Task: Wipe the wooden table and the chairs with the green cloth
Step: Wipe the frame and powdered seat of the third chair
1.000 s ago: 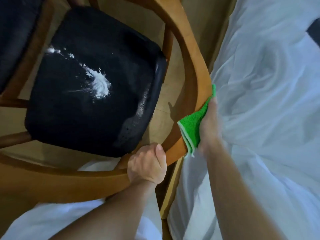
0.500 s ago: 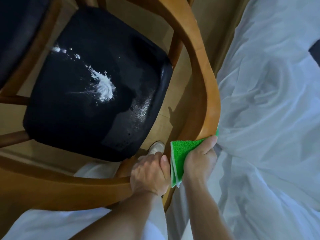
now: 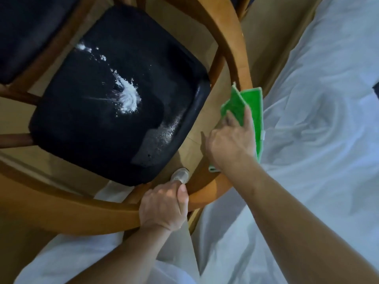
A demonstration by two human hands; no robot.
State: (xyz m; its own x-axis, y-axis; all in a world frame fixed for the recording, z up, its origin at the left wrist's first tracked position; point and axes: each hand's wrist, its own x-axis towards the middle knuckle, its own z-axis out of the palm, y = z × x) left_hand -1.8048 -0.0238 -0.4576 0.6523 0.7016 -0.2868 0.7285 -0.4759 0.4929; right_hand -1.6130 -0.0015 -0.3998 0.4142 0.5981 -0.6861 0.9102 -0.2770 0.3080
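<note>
Across the right half of the frame I've got rumpled white sheeting (image 3: 320, 140), soft and creased, over a tan floor (image 3: 264, 37). Filling the left, the chair (image 3: 235, 48): a curved, smooth wooden rail around a black padded seat (image 3: 106, 124) dusted with white powder (image 3: 128, 97). My left hand (image 3: 164, 208) is clamped on the lower rail. My right hand (image 3: 231, 140) presses the fuzzy green cloth (image 3: 254, 111) against the rail at centre right, higher up the curve than half a second ago, when both hands were side by side.
</note>
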